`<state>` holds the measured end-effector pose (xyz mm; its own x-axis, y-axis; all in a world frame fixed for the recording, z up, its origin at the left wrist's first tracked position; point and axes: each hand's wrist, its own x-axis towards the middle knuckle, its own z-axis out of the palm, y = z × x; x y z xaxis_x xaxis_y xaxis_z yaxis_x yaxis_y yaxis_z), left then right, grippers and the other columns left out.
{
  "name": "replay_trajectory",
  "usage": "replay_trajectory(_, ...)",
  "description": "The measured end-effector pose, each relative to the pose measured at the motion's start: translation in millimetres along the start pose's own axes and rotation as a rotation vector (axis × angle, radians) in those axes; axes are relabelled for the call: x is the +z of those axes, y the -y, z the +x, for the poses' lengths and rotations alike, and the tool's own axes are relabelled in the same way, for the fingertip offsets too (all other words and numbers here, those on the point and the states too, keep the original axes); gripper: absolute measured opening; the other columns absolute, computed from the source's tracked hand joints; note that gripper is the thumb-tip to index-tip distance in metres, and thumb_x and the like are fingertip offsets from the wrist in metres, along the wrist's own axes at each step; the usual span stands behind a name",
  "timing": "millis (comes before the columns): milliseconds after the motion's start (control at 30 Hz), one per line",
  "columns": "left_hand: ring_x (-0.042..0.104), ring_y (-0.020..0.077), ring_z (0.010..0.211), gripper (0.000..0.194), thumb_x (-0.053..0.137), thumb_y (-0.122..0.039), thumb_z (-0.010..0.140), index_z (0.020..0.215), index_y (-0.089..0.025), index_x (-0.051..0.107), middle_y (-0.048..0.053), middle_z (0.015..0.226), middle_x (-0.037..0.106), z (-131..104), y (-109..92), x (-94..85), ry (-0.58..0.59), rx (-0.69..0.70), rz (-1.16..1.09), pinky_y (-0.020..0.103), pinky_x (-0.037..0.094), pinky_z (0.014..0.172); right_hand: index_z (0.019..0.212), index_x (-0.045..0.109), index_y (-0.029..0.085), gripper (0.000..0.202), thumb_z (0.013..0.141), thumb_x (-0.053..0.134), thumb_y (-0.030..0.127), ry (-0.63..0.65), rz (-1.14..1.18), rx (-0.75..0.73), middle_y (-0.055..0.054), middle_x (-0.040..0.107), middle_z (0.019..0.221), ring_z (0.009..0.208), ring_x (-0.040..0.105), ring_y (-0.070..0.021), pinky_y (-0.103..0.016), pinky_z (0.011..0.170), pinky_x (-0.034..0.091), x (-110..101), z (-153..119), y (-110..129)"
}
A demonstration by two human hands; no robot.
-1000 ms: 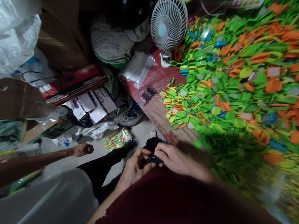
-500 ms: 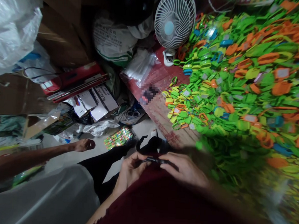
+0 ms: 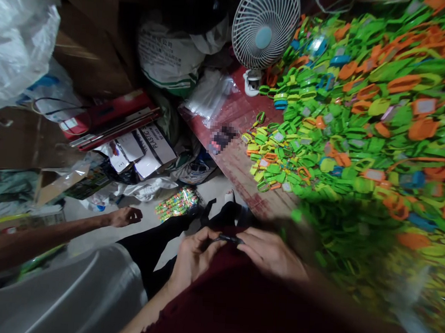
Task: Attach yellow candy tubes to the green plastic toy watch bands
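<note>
Between my two hands, in front of the dark red shirt, is a small black strap-like item (image 3: 230, 238). My left hand (image 3: 193, 252) pinches its left end between thumb and fingers. On the other end, the fingers of my right hand (image 3: 273, 252) are closed. The item's exact shape is hard to make out, as fingers cover both ends. To the right, a large pile of green, orange, yellow and blue bands (image 3: 345, 139) lies on the red worn tabletop (image 3: 240, 172).
A white fan (image 3: 266, 33) stands at the table's back, beside clear plastic bags (image 3: 209, 95). At the left, another person's hand (image 3: 126, 217) reaches over the floor. A bag of colourful pieces (image 3: 178, 204), boxes and a red machine (image 3: 108, 117) are beyond it.
The fan head has turned slightly. The black item appears shorter between my hands, and a loose black strap end beyond my left hand has shifted. Both hands keep their grip.
</note>
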<state>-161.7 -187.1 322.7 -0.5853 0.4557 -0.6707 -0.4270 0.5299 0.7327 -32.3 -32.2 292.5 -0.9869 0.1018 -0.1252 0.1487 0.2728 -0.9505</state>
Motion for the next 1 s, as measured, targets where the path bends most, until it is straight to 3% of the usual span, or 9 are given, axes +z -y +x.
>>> replay_trajectory(167,0.063,0.0183,0.074,0.016,0.076,-0.028,0.072,0.073,-0.016,0.068,0.005,0.08,0.07,1.3,1.7,1.1,0.046,0.026,0.0,0.026,0.051,0.07,0.105,0.069,0.017,0.034,0.098,0.039,0.03,-0.005,0.006,0.054,-0.011,0.067,0.093,0.084,0.063,-0.0201,-0.031,0.077,0.053,-2.5,4.9,2.4)
replay_trajectory(300,0.064,0.0181,0.083,0.016,0.075,-0.027,0.074,0.085,-0.017,0.068,0.005,0.09,0.071,4.3,-1.5,1.3,0.012,0.017,-0.102,0.025,0.051,0.076,0.117,0.065,0.021,0.031,0.089,0.056,0.032,0.056,0.055,0.257,-0.008,0.067,0.109,0.097,0.063,-0.0225,-0.034,0.087,0.05,-7.4,5.7,5.1)
replay_trajectory(433,0.061,0.0218,0.101,0.019,0.075,-0.021,0.069,0.086,-0.016,0.068,0.009,0.108,0.066,9.2,-4.0,-1.4,0.021,0.109,-0.064,0.026,0.049,0.084,0.115,0.065,0.02,0.035,0.083,0.062,0.033,0.099,0.148,0.424,-0.008,0.068,0.103,0.091,0.063,-0.0229,-0.035,0.083,0.05,-12.2,1.3,8.7)
replay_trajectory(567,0.057,0.024,0.11,0.018,0.068,-0.018,0.074,0.093,-0.017,0.065,0.012,0.117,0.062,11.9,-2.4,-5.0,0.101,0.206,0.002,0.028,0.047,0.088,0.102,0.069,0.018,0.025,0.082,0.057,0.025,0.125,0.151,0.342,-0.009,0.066,0.104,0.094,0.062,-0.0231,-0.033,0.084,0.048,-11.6,0.3,11.6)
replay_trajectory(700,0.048,0.0255,0.125,0.027,0.061,-0.018,0.082,0.109,-0.02,0.059,0.012,0.139,0.046,11.6,3.1,-10.3,0.181,0.314,0.095,0.03,0.046,0.091,0.091,0.069,0.018,0.018,0.079,0.055,0.02,0.015,0.132,0.336,-0.006,0.063,0.089,0.08,0.061,-0.018,-0.029,0.074,0.047,-7.7,1.6,10.6)
replay_trajectory(800,0.039,0.0253,0.134,0.03,0.059,-0.018,0.086,0.115,-0.023,0.056,0.011,0.148,0.036,11.9,5.4,-14.3,0.179,0.367,0.195,0.033,0.041,0.099,0.09,0.067,0.017,0.018,0.078,0.054,0.019,-0.021,0.128,0.311,-0.005,0.061,0.087,0.076,0.058,-0.0157,-0.028,0.072,0.047,-5.7,1.6,7.2)
replay_trajectory(900,0.045,0.0247,0.129,0.024,0.06,-0.019,0.086,0.11,-0.021,0.059,0.011,0.139,0.047,11.7,2.6,-17.5,0.175,0.386,0.241,0.035,0.041,0.101,0.092,0.066,0.017,0.018,0.08,0.054,0.023,-0.001,0.111,0.285,-0.005,0.061,0.086,0.072,0.057,-0.015,-0.027,0.068,0.047,-4.6,0.8,3.5)
replay_trajectory(1000,0.061,0.0213,0.106,0.015,0.06,-0.025,0.089,0.101,-0.02,0.067,0.009,0.115,0.064,9.1,-3.8,-19.5,0.253,0.337,0.357,0.032,0.048,0.092,0.092,0.066,0.016,0.02,0.086,0.05,0.026,-0.027,0.053,0.235,-0.006,0.063,0.084,0.073,0.059,-0.0159,-0.028,0.067,0.047,-3.3,-0.3,1.1)
